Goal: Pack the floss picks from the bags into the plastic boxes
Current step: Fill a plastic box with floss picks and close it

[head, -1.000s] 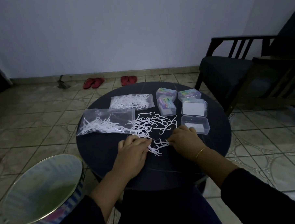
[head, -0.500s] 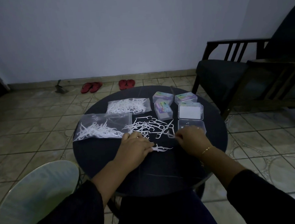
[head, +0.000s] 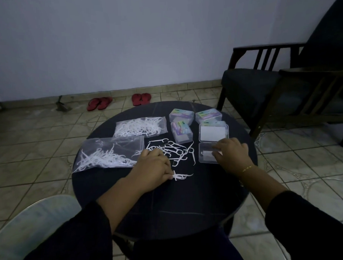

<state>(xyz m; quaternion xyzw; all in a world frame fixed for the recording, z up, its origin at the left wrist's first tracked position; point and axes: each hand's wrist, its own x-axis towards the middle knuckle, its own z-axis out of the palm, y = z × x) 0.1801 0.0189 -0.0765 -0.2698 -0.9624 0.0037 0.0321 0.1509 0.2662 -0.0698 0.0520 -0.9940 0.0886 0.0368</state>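
We sit at the round dark table [head: 130,200] and place everything by it. At its middle lies a loose scatter of white floss picks [head: 173,149]. On the side nearer us, a small bundle of picks [head: 181,176] rests on the tabletop, and our left hand [head: 152,168] lies palm down beside it, the thumb and a fingertip pinching the bundle's end; the other fingers sit close together over the edge of the scatter.

Toward the table's left edge lies a clear bag of picks [head: 109,155], partly emptied, and farther from us a second bag [head: 140,127], packed full. Toward the table's right side sits an open clear box [head: 206,153]. Our right hand [head: 231,154] hovers over it with its fingers loosely curled downward; we cannot tell whether they pinch a pick or touch the box. Just beyond that box lies a closed clear box with a white insert [head: 213,132]. At the table's far side stand three boxes with coloured labels [head: 180,114], grouped closely.

Off the table's far right stands a dark wooden armchair [head: 263,82]. Beyond the table's far edge, by the wall, lie two pairs of red sandals [head: 99,103]. A pale round bin [head: 33,220] sits off the table's near left
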